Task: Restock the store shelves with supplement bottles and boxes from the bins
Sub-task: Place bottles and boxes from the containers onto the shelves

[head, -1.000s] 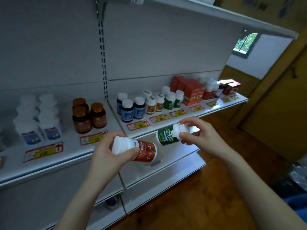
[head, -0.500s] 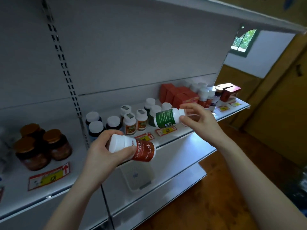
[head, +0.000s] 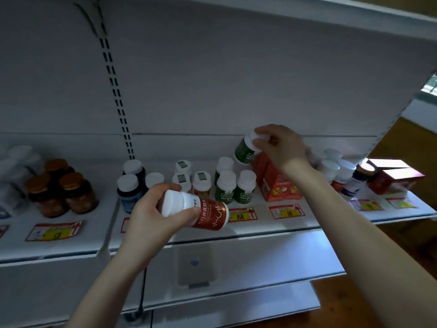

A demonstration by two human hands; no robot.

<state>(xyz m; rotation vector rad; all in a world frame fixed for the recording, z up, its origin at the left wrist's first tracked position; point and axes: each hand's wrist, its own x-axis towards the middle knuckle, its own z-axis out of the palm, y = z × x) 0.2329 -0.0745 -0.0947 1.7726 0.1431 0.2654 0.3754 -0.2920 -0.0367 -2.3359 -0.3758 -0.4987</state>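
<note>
My right hand (head: 281, 147) grips a green-labelled bottle (head: 244, 151) by its white cap, tilted, above the back of the white shelf (head: 260, 230). It hangs just over the group of green bottles (head: 234, 185) standing there. My left hand (head: 153, 214) holds a red-labelled bottle (head: 203, 210) with a white cap on its side, in front of the shelf edge.
On the shelf stand amber jars (head: 61, 185) at left, dark blue bottles (head: 128, 185), orange-labelled bottles (head: 201, 183), a red box (head: 276, 185), white bottles (head: 335, 166) and dark red boxes (head: 392, 176) at right. Price tags (head: 242, 214) line the front. A lower shelf (head: 236, 263) lies beneath.
My right hand has lifted the green bottle up and back over the shelf, above the green bottles. The left hand keeps the red bottle near the shelf edge. The view moved closer.
</note>
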